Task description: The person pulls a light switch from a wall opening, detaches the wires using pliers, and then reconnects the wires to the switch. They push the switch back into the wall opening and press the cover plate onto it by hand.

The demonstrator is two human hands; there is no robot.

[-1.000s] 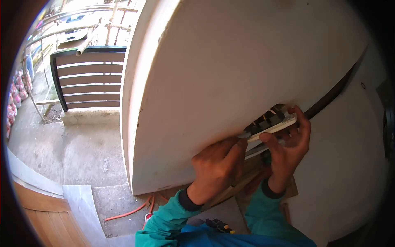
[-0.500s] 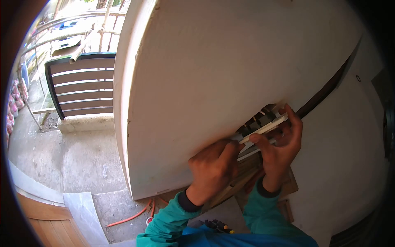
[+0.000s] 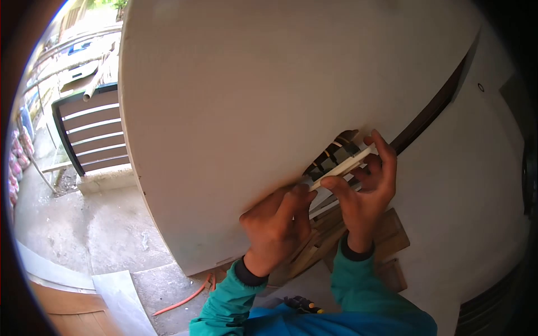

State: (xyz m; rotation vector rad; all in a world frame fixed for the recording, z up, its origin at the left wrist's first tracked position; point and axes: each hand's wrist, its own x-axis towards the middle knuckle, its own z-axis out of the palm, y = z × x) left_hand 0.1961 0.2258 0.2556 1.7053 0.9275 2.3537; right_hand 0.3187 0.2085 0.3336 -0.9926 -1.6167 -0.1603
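Note:
A thin white cover plate (image 3: 348, 164), seen nearly edge-on, stands off the pale wall at a rough opening (image 3: 330, 154) that shows dark parts and short wire-like strips. My right hand (image 3: 367, 193) grips the plate, thumb on its near edge and fingers around its upper end. At the plate's lower left end, my left hand (image 3: 277, 224) is closed with finger and thumb pinched on it, its knuckles close to the wall. What lies beneath those left fingertips is hidden.
Below the hands are wooden pieces (image 3: 392, 238) against the wall. An orange hose (image 3: 182, 302) lies on the concrete floor, and dark tools with yellow tips (image 3: 302, 305) sit by my body. A slatted bench back (image 3: 92, 131) stands outside at left.
The view has shifted, so the wall, opening and both hands appear farther left, and more of the opening shows. Both hands keep their grip on the plate.

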